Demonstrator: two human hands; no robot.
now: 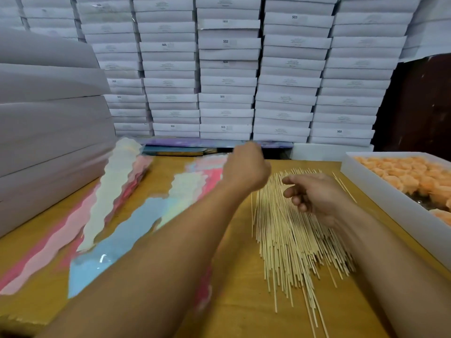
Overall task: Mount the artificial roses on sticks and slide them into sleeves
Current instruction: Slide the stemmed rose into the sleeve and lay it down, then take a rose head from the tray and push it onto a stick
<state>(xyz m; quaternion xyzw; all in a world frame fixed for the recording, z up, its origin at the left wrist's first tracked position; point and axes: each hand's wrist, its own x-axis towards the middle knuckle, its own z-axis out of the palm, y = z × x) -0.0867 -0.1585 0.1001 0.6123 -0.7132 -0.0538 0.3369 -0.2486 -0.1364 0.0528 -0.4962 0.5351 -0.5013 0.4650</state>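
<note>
Progress: barely begun, I'd say; no rose on a stick and no filled sleeve in sight.
Roses (415,176): peach foam heads packed in a white tray (380,191) at 3 o'clock on the tabletop (234,301).
Sticks (288,240): thin pale skewers fanned in a loose heap at centre-right.
Sleeves (117,196): flat pastel cones, white, pink and blue, overlapping at 9 o'clock.
Left hand (246,167): reaching toward 12 o'clock, fingers curled away from view; whether it holds anything, I cannot tell.
Right hand (314,196): hovering over the sticks, fingers loosely curled, holding nothing.
</note>
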